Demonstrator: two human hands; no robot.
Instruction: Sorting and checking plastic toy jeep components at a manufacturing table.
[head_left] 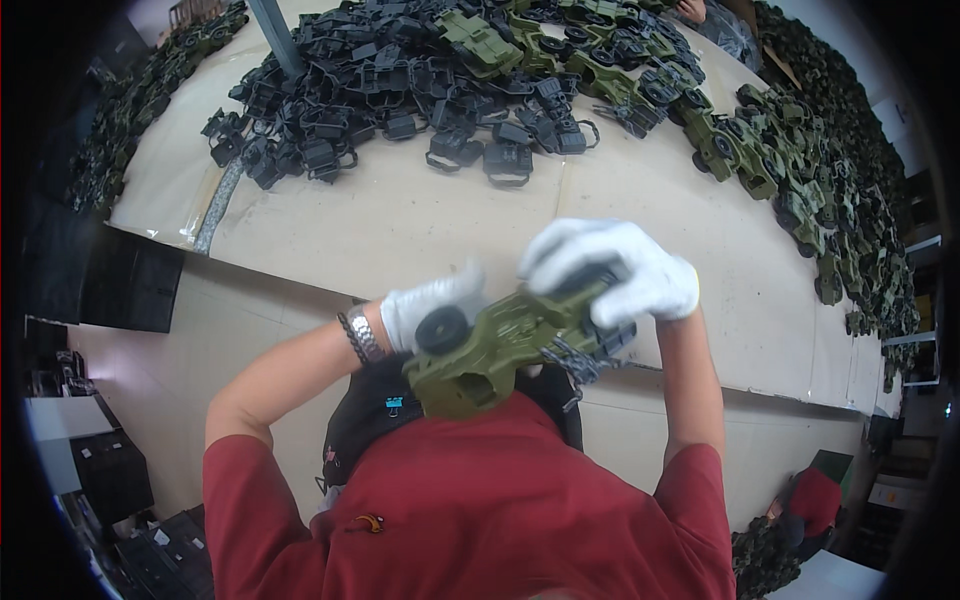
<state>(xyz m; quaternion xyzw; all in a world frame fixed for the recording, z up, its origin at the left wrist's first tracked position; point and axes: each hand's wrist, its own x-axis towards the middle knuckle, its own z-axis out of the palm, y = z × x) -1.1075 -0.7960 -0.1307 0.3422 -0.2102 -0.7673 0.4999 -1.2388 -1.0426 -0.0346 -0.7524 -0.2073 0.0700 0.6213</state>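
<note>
White-gloved on right and left: gripping olive toy vehicle (505, 335), tilted near centre, with right hand (620, 265) half-curled over its 2 o'clock end; with left hand (425, 298) partly open just behind black wheel (442, 330) at its 9 o'clock end, cannot tell whether holding. Noting beyond, on pale table (400, 215), heaped dark parts (380, 75) at 12 o'clock, massed green vehicles (735, 145) toward 2 o'clock

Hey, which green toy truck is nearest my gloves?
The green toy truck in your right hand, its black wheel beside your left hand; the other green trucks lie heaped, away from your hands.
</note>
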